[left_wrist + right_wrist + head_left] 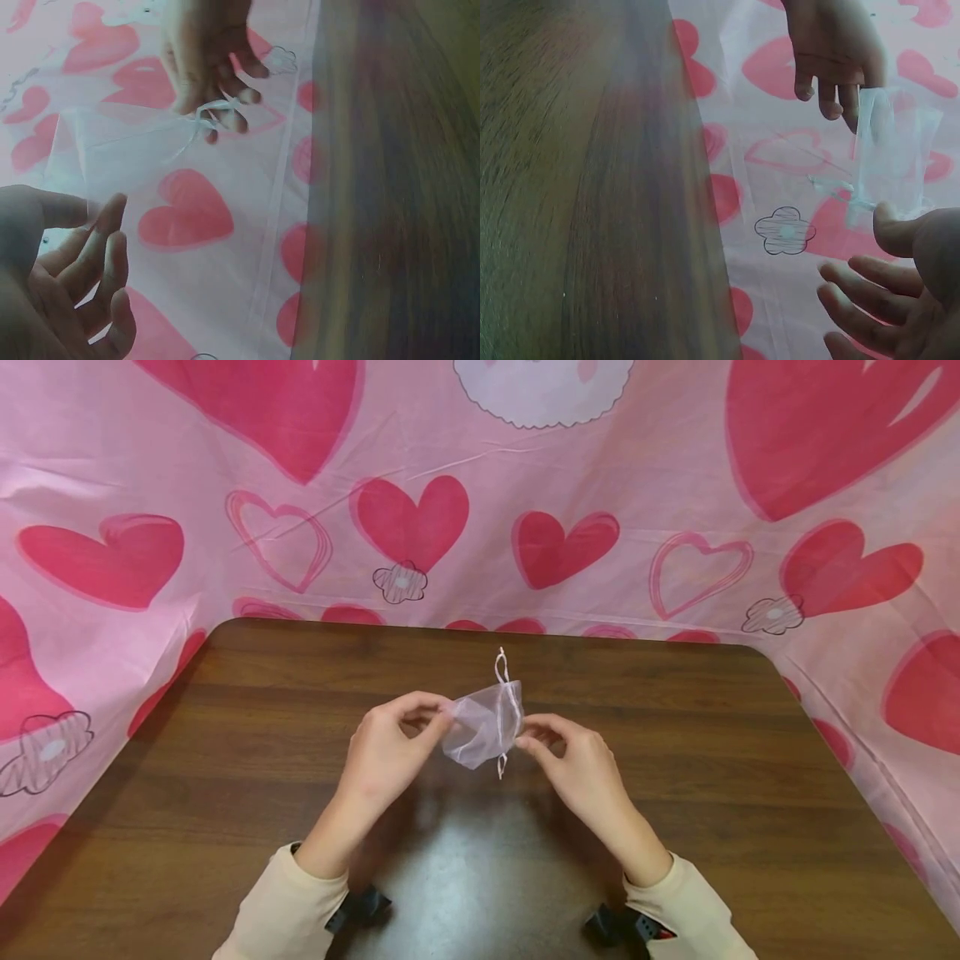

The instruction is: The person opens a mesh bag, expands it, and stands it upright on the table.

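A sheer white drawstring pouch (480,722) is held sideways above the table between both hands. Thumb and index finger of my left hand (393,735) pinch its closed end; the other fingers curl loosely, as the left wrist view shows. At the mouth end is my right hand (573,756), its thumb and index fingertips right at the pouch's edge. In the right wrist view the right thumb (892,231) overlaps the mouth, while the other fingers spread apart from it. White drawstring loops (502,667) stick out on both sides of the mouth.
Beneath the hands lies a dark wood-grain table (262,693) with rounded far corners. A pink cloth (480,460) printed with red hearts surrounds its back and sides. Small black devices (367,906) sit at both wrists, by the cream sleeves (281,910).
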A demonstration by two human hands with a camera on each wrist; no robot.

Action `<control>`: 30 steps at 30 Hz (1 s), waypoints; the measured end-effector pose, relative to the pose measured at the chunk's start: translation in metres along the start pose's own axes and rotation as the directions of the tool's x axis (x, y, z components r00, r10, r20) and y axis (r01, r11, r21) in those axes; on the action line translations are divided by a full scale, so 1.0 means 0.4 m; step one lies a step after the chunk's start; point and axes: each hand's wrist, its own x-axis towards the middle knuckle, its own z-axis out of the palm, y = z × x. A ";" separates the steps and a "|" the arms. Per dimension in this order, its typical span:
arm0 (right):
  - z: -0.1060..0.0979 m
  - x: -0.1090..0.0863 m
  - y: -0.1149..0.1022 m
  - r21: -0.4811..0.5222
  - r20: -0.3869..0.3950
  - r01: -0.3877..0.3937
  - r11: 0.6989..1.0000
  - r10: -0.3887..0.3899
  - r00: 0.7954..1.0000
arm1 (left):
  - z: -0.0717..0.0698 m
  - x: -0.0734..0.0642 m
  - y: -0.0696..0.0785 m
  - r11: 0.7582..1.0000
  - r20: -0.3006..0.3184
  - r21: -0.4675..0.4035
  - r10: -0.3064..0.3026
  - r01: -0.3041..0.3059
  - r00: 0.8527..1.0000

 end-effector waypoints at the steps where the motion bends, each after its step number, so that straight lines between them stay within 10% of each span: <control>1: 0.000 0.001 0.001 0.037 0.026 -0.012 0.999 0.011 1.000 | 0.000 0.000 0.001 0.999 0.016 -0.038 -0.010 0.010 1.000; 8: -0.012 0.003 0.004 0.258 0.167 -0.044 0.965 0.000 0.986 | 0.005 0.003 -0.002 0.964 0.098 -0.266 0.017 0.010 0.995; 19: -0.035 0.010 0.002 0.372 0.120 -0.083 0.924 0.040 0.992 | 0.006 0.023 -0.022 0.973 0.135 -0.230 0.039 -0.007 0.990; 30: -0.060 0.043 0.014 0.148 -0.025 0.068 0.987 -0.065 0.998 | 0.034 0.041 -0.079 0.994 0.183 -0.095 -0.030 0.048 0.983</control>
